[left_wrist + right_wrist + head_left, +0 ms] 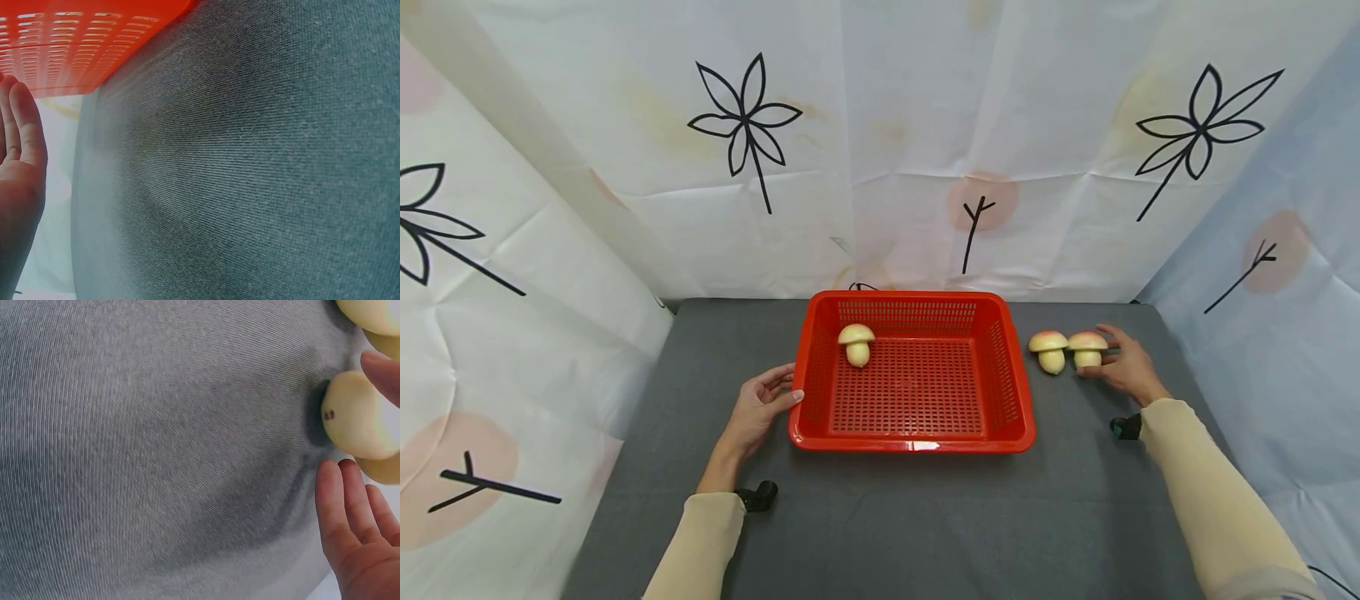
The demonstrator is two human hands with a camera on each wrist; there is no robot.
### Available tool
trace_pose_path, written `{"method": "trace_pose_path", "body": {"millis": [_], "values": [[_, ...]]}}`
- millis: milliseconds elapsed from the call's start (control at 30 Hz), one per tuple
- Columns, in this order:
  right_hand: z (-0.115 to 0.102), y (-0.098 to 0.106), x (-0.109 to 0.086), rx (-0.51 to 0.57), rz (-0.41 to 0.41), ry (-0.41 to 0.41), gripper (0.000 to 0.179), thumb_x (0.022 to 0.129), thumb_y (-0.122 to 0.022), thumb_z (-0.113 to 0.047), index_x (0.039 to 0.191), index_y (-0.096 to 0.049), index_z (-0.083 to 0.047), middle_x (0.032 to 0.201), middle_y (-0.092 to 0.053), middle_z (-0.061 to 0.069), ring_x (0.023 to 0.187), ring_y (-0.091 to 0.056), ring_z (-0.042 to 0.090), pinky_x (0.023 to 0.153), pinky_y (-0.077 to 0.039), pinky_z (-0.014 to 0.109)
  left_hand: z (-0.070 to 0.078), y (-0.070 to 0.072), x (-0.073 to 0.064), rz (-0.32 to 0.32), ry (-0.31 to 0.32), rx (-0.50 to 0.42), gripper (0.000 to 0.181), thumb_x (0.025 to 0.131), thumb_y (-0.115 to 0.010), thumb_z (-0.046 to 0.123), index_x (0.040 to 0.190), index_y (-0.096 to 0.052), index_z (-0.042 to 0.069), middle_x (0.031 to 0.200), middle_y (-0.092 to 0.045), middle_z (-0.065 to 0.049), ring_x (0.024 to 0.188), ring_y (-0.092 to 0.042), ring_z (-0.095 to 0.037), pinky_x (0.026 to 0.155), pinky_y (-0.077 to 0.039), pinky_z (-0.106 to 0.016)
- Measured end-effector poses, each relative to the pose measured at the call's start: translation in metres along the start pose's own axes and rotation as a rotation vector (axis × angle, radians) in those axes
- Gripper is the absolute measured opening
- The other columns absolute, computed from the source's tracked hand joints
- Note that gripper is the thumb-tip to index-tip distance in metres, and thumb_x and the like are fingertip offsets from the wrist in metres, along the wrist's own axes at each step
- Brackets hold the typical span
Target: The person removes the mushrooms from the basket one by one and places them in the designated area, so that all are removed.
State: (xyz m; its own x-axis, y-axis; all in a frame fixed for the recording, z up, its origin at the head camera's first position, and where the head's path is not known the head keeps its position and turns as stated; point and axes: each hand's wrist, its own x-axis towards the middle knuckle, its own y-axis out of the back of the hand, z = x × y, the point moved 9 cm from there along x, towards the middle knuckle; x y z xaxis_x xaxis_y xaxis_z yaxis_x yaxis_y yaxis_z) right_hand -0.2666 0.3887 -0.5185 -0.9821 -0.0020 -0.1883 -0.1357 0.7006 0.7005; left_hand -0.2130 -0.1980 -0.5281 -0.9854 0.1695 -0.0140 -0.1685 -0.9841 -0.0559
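My left hand [765,406] is at the left side of a red plastic basket [912,445]. Its thumb overlaps the rim, and its straight fingers lie along the outer wall, as the left wrist view also shows. Inside the basket, toward the back left, lies a toy mushroom [857,343] with a pale yellow cap. To the right of the basket, two mushrooms with reddish-topped caps sit side by side. My right hand [1126,365] reaches around the right-hand mushroom [1087,348], thumb on one side and extended fingers on the other. The other mushroom [1048,350] sits just left of it.
A grey cloth-covered table [925,525] lies under everything. White printed curtains [895,150] hang behind it and along both sides. A black wrist camera [758,497] is strapped to the left wrist, another dark device [1125,427] to the right.
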Motion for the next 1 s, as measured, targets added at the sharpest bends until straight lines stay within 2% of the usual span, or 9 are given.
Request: {"method": "trace_pose_path", "body": {"millis": [167, 500, 667, 700, 767, 867, 933, 1000], "values": [[-0.004, 0.009, -0.006, -0.013, 0.006, 0.012, 0.099, 0.087, -0.083, -0.016, 0.159, -0.018, 0.004, 0.142, -0.031, 0.044, 0.122, -0.047, 0.060, 0.087, -0.050, 0.064, 0.001, 0.000, 0.000, 0.004, 0.001, 0.005, 0.056, 0.091, -0.069, -0.006, 0.141, -0.046, -0.014, 0.129, -0.059, -0.019, 0.108, -0.062, -0.015, 0.091, -0.054, -0.023], [-0.029, 0.033, -0.019, -0.073, 0.075, 0.087, 0.096, 0.089, -0.080, -0.019, 0.160, -0.018, 0.000, 0.144, -0.028, 0.044, 0.120, -0.046, 0.060, 0.083, -0.049, 0.067, 0.002, -0.001, 0.001, -0.015, -0.006, -0.018, 0.055, 0.092, -0.067, -0.008, 0.142, -0.045, -0.015, 0.133, -0.053, -0.031, 0.108, -0.061, -0.017, 0.090, -0.054, -0.024], [-0.061, 0.035, -0.028, -0.042, 0.092, 0.155, 0.094, 0.089, -0.081, -0.019, 0.160, -0.022, -0.003, 0.145, -0.030, 0.040, 0.121, -0.047, 0.058, 0.086, -0.050, 0.065, 0.002, -0.001, 0.000, -0.017, 0.002, -0.010, 0.056, 0.092, -0.068, -0.007, 0.143, -0.045, -0.014, 0.134, -0.052, -0.032, 0.108, -0.061, -0.016, 0.090, -0.054, -0.024], [-0.069, 0.034, -0.030, -0.035, 0.095, 0.175, 0.094, 0.088, -0.082, -0.018, 0.160, -0.023, -0.004, 0.145, -0.032, 0.039, 0.121, -0.048, 0.057, 0.087, -0.051, 0.062, 0.002, -0.001, 0.000, -0.017, 0.002, -0.008, 0.056, 0.092, -0.068, -0.007, 0.143, -0.045, -0.014, 0.134, -0.052, -0.033, 0.108, -0.061, -0.016, 0.090, -0.054, -0.024], [-0.085, 0.032, -0.033, -0.014, 0.100, 0.216, 0.093, 0.087, -0.083, -0.015, 0.160, -0.027, -0.006, 0.144, -0.034, 0.036, 0.120, -0.050, 0.055, 0.088, -0.056, 0.043, 0.002, 0.000, 0.000, -0.015, 0.003, -0.007, 0.056, 0.092, -0.068, -0.007, 0.143, -0.045, -0.014, 0.135, -0.052, -0.033, 0.108, -0.061, -0.015, 0.090, -0.054, -0.024], [-0.109, 0.027, -0.034, 0.010, 0.099, 0.276, 0.093, 0.085, -0.084, -0.012, 0.159, -0.030, -0.008, 0.142, -0.038, 0.033, 0.118, -0.052, 0.051, 0.087, -0.056, 0.039, 0.001, 0.000, 0.000, -0.009, 0.008, -0.009, 0.056, 0.092, -0.067, -0.008, 0.143, -0.045, -0.014, 0.135, -0.051, -0.033, 0.107, -0.061, -0.014, 0.090, -0.054, -0.023], [-0.124, 0.021, -0.033, 0.027, 0.093, 0.306, 0.092, 0.084, -0.085, -0.012, 0.159, -0.031, -0.008, 0.143, -0.040, 0.031, 0.118, -0.053, 0.049, 0.090, -0.056, 0.042, 0.000, 0.000, 0.001, -0.006, 0.011, -0.010, 0.056, 0.092, -0.067, -0.008, 0.143, -0.045, -0.014, 0.134, -0.052, -0.032, 0.107, -0.061, -0.014, 0.090, -0.054, -0.023], [-0.139, 0.014, -0.033, 0.038, 0.083, 0.323, 0.092, 0.084, -0.085, -0.012, 0.159, -0.031, -0.009, 0.143, -0.040, 0.030, 0.118, -0.053, 0.048, 0.092, -0.049, 0.060, 0.000, 0.000, 0.000, -0.006, 0.014, -0.009, 0.057, 0.092, -0.067, -0.008, 0.143, -0.044, -0.014, 0.135, -0.051, -0.032, 0.107, -0.061, -0.015, 0.090, -0.054, -0.023]]}}
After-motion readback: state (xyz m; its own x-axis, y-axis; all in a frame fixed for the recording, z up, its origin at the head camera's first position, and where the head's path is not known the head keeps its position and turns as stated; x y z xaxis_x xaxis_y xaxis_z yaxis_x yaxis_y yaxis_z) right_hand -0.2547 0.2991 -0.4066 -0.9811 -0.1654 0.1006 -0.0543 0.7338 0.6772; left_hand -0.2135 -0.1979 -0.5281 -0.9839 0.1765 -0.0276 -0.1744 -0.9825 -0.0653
